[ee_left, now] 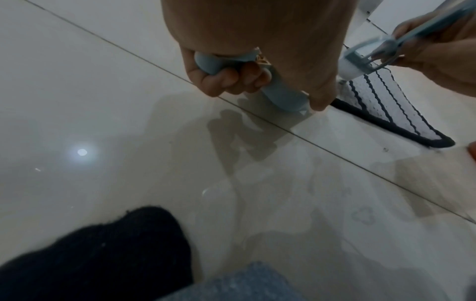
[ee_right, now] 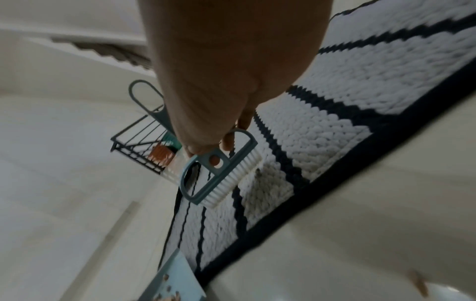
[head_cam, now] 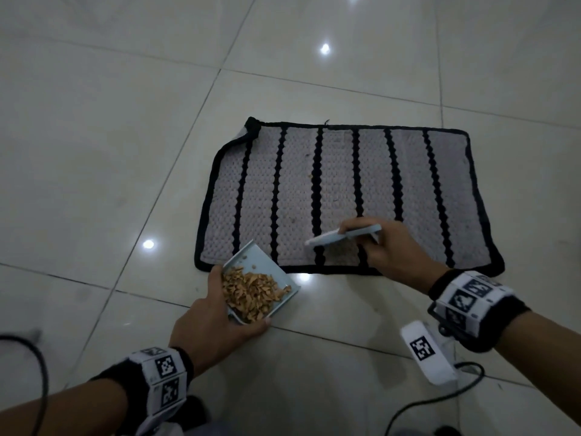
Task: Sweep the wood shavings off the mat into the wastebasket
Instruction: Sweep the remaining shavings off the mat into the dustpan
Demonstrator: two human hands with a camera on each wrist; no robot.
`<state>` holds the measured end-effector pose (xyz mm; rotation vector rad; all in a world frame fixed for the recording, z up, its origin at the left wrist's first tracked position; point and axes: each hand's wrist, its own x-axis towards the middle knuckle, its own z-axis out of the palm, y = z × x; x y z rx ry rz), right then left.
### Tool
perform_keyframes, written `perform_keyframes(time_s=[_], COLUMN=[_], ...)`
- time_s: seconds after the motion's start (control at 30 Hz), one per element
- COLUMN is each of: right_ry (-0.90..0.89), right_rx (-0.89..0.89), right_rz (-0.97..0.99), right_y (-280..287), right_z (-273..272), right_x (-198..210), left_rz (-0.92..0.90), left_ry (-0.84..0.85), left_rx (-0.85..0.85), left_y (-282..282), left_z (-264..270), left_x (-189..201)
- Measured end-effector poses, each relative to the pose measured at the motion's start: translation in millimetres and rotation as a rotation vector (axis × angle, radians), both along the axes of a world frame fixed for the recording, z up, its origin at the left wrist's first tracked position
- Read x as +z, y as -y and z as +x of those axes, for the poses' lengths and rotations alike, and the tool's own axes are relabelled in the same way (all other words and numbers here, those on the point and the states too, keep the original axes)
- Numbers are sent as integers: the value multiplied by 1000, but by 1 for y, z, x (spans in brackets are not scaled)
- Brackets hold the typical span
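Left hand (head_cam: 217, 325) has its fingers curled round the handle of the dustpan (head_cam: 267, 265), which is loaded with wood shavings (head_cam: 251, 294) and sits at the near left corner of the mat (head_cam: 345, 190). Right hand (head_cam: 386, 247) grips the brush (head_cam: 342, 236) above the mat's near edge.

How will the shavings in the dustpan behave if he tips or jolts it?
The wood shavings look thin, loose and probably light, piled near the dustpan open lip, so a tilt likely spills them. The left hand holds it roughly level.
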<state>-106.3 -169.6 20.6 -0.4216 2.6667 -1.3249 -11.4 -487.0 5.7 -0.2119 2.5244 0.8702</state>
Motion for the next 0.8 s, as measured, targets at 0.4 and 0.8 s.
perform_keyframes(time_s=[0.4,0.8], right_ry=[10,70], right_rx=[-589,-534], right_rz=[23,131], right_y=[-61,-30], right_z=[97,169], right_x=[16,16], left_rz=[-173,-330], left_ry=[28,26], left_rx=[-513,-820], left_y=[-39,-104], left_z=[-3,-30], left_x=[10,2])
